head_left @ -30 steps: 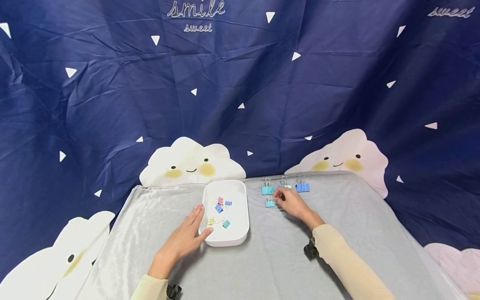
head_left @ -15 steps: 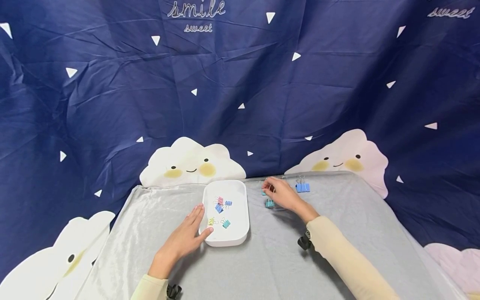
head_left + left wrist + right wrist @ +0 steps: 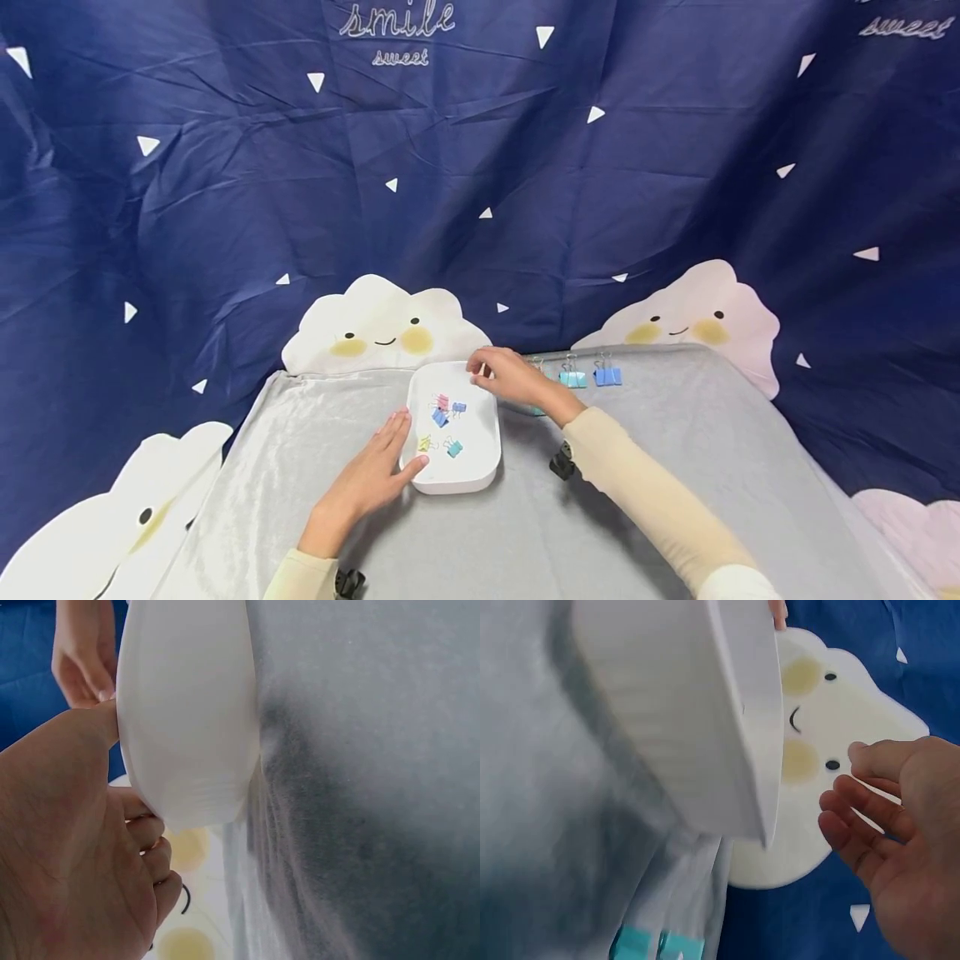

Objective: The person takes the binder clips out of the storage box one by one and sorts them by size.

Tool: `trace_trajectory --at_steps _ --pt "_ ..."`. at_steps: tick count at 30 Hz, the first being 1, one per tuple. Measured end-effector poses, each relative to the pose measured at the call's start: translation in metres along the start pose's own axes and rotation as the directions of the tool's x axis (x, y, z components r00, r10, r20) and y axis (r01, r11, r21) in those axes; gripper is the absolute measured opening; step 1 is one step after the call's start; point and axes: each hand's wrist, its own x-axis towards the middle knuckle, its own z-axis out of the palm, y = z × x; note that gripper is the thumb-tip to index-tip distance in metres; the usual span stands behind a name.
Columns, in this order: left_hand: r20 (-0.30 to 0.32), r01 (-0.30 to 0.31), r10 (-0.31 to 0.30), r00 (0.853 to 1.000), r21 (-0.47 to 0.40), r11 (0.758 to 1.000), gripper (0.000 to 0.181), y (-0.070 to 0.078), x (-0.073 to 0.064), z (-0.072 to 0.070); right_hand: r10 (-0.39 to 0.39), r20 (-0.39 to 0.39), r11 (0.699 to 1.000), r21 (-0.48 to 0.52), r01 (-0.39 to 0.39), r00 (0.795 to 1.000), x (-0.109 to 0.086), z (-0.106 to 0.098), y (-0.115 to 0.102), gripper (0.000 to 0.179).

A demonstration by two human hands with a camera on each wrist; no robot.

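Note:
A white plastic tray (image 3: 480,475) stands on the cloth with several small binder clips in it, among them a pink clip (image 3: 442,402), a yellow clip (image 3: 425,443) and a teal clip (image 3: 453,448). My left hand (image 3: 367,475) rests at its left rim, fingers extended and the thumb over the edge. Above the tray's far right corner hovers my right hand (image 3: 510,375); the right wrist view shows its loosely bent fingers (image 3: 870,817) with nothing between them. Right of the tray lie a light teal clip (image 3: 572,380) and a blue clip (image 3: 607,377); two more teal clips are partly behind the right hand.
Grey velvety cloth (image 3: 570,533) covers the table. A dark blue curtain (image 3: 480,125) printed with clouds and triangles hangs behind the table's far edge. A black wrist camera (image 3: 562,462) is strapped under the right forearm.
My right hand has moved left, from the teal clips on the cloth to above the tray's far corner. The light teal clip is uncovered now. My left hand stays at the rim.

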Motion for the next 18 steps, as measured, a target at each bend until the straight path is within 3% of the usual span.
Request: trace_trajectory --at_steps 7,13,18 --pt "0.01 -0.011 0.011 1.0 0.001 1.0 0.089 0.001 0.0 0.0 -0.041 0.125 0.998 -0.036 0.046 0.991 0.027 0.017 -0.02 0.025" --pt "0.003 -0.012 0.012 1.0 -0.007 1.0 0.089 0.001 0.0 0.0 0.012 0.236 0.999 -0.034 -0.004 0.972 0.044 0.034 -0.025 0.036" --pt "0.003 -0.009 0.009 1.0 -0.009 1.0 0.089 0.001 0.0 -0.001 0.117 0.318 0.993 -0.058 -0.104 0.941 0.051 0.05 -0.027 0.049"
